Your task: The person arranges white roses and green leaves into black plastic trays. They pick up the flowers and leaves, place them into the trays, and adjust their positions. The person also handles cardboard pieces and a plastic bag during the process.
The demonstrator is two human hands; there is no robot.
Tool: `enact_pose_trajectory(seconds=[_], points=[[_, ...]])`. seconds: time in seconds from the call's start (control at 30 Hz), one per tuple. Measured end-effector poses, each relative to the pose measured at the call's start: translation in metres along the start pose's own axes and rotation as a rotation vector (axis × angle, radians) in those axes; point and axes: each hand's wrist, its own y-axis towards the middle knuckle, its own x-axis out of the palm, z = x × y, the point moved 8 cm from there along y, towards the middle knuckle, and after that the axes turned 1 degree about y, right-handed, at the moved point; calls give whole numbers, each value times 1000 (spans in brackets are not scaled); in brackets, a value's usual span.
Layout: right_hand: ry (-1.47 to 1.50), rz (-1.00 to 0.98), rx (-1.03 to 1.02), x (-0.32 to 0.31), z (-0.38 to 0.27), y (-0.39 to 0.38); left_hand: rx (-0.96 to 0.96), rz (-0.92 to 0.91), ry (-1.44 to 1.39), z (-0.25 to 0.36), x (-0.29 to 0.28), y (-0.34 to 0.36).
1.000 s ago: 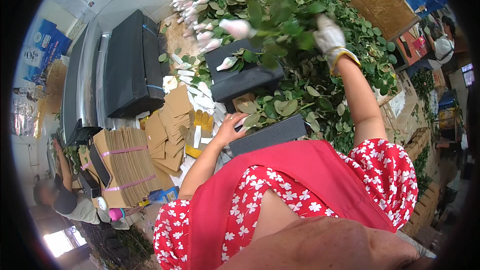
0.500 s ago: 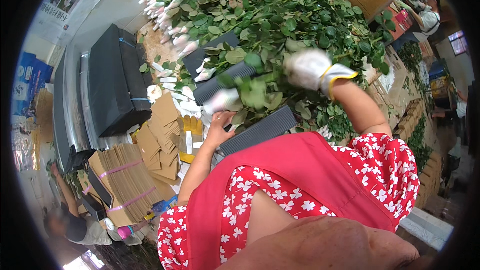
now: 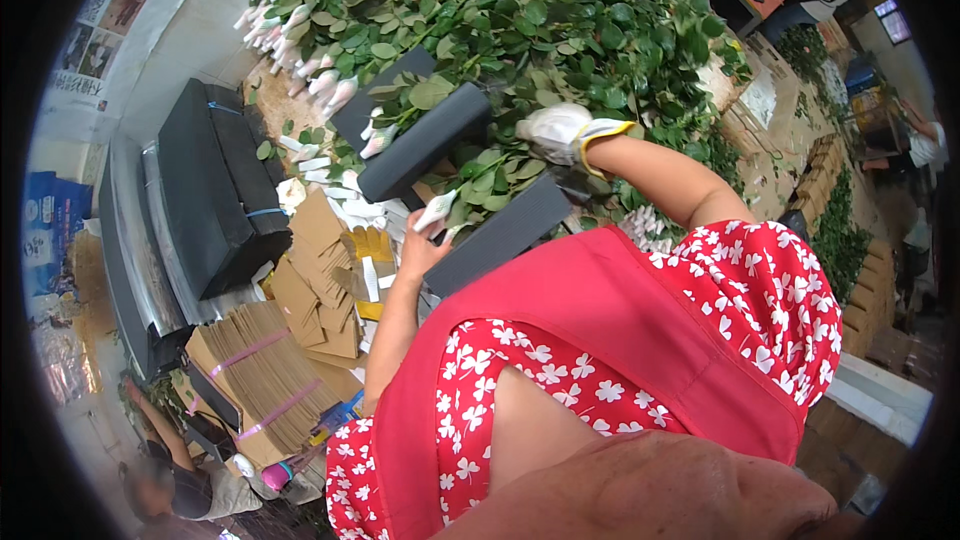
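My bare left hand has its fingers closed around a flower head in a white net sleeve. It is just left of a dark grey ridged board in front of my apron. Green leafy stems lie between that board and a dark rolled ridged sheet. My right hand, in a white glove with a yellow-edged cuff, is curled over the leaves farther right. Its fingertips point left; what they grip is hidden among the foliage.
A large heap of leafy stems with white-sleeved heads covers the table's far side. Left are a big black wrapped block, loose cardboard pieces, a yellow glove and a strapped cardboard stack. Other people work at both edges.
My gloved right hand has moved left and slightly down, toward the leaves by the rolled sheet. The sleeved flower head at my left hand, blurred before, is now still and tilted upward.
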Motion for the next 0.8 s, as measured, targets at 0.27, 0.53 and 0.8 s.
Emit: enact_pose_trajectory(seconds=[0.27, 0.53, 0.8], points=[[-136, 3, 39, 15, -13, -3, -70, 24, -94, 15, -5, -5], [25, 20, 12, 24, -3, -3, 127, 118, 195, 65, -34, 9], [-75, 31, 121, -7, 45, -68, -18, 136, -179, 38, -24, 12]])
